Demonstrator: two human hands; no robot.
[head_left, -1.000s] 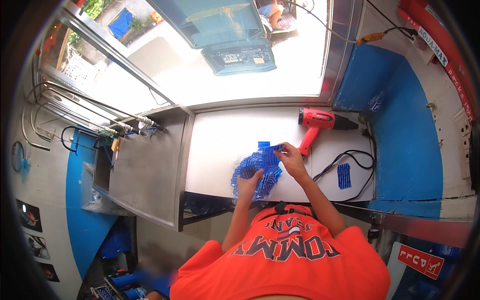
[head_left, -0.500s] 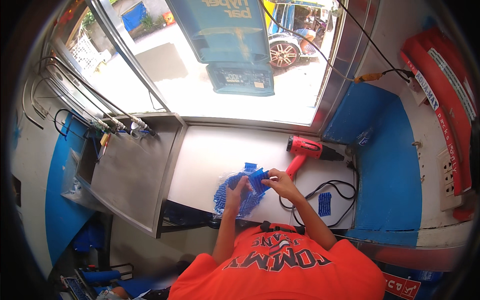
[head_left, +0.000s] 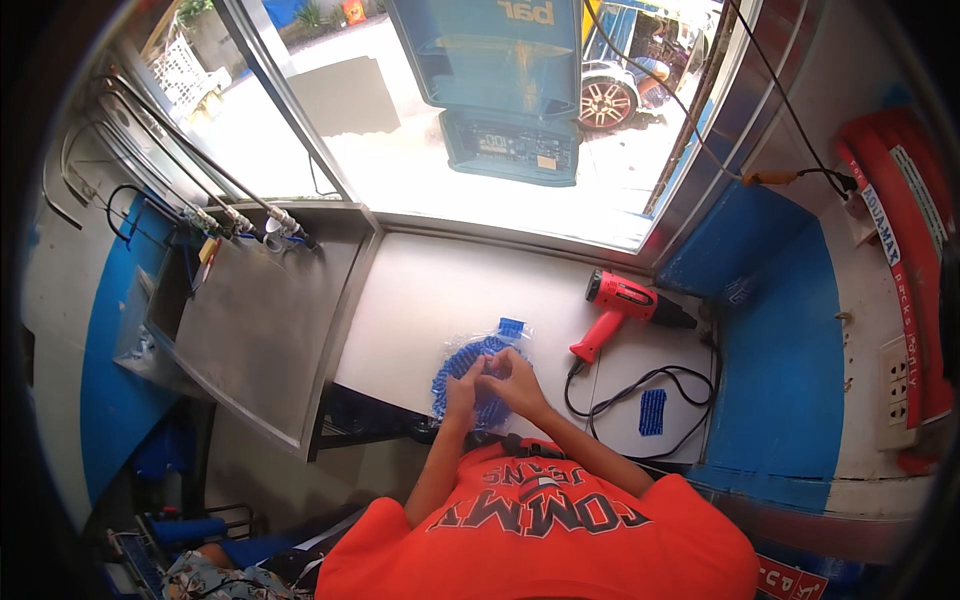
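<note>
My left hand [head_left: 463, 393] and my right hand [head_left: 513, 386] meet over a clear plastic bag of blue printed plastic pieces [head_left: 444, 378] on the white counter. Fingertips of both are pinched close together. Whatever they pinch cannot be told apart from the blue pile beneath. Just beyond them, one flat blue piece [head_left: 511, 328] lies at the bag's far edge. Another blue printed piece [head_left: 652, 412] rests by itself to the right, inside a loop of black cord. A red heat gun [head_left: 622, 302] lies on its side beyond my right hand, its nozzle pointing right.
A stainless steel sink [head_left: 270, 330] with several hoses and valves [head_left: 270, 230] stands at left. The heat gun's black cord [head_left: 600, 408] curls over the counter's right side. Red holder [head_left: 900, 260] and outlet strip [head_left: 898, 385] are on the right wall. Patterned clothing [head_left: 205, 580] shows at lower left.
My right hand has moved left, closer to my left hand. The blue piece held between them earlier no longer shows clearly. The whole view has shifted slightly.
</note>
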